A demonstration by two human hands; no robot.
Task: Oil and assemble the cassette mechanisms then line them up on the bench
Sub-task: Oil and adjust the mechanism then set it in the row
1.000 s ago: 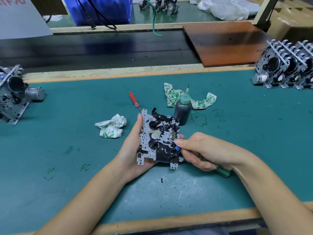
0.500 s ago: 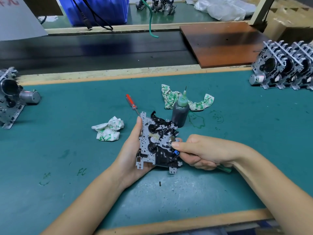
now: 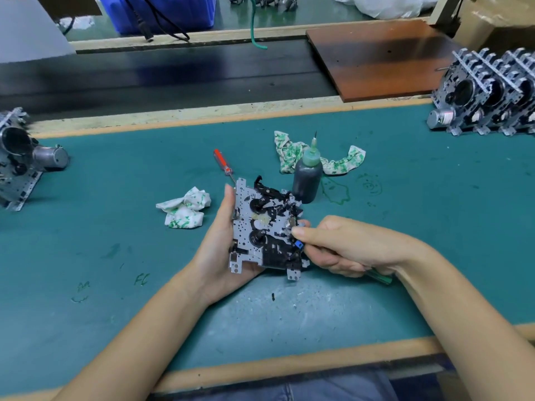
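Holding: the left hand (image 3: 223, 250) cradles one cassette mechanism (image 3: 266, 227) from behind, thumb curled up along its left edge, the plate tilted up off the green desk (image 3: 115, 256).
Right hand: the right hand (image 3: 347, 247) has its fingers folded round a green-handled tool (image 3: 379, 277) (only the handle end shows past the palm), with the thumb tip pressed on the mechanism's right edge beside a small blue part (image 3: 298, 245).
Just changed: over the last second the right thumb has slid a little up that edge while the left hand's hold has not altered; I judge this a small fitting or seating step under way, not finished.
Against the earlier view: mechanism and hands sit slightly further left and lower in view, mostly from the head moving; nothing on the desk has been picked up or set down.
Oil: the dark oil bottle (image 3: 307, 175) with its green needle cap stands upright just behind the mechanism, untouched.
Nearby: a red screwdriver (image 3: 223, 163) lies behind the left thumb, a crumpled rag (image 3: 183, 211) to its left.
Lined up: a row of finished mechanisms (image 3: 492, 94) stands at the far right; another mechanism (image 3: 17, 163) sits at the far left.
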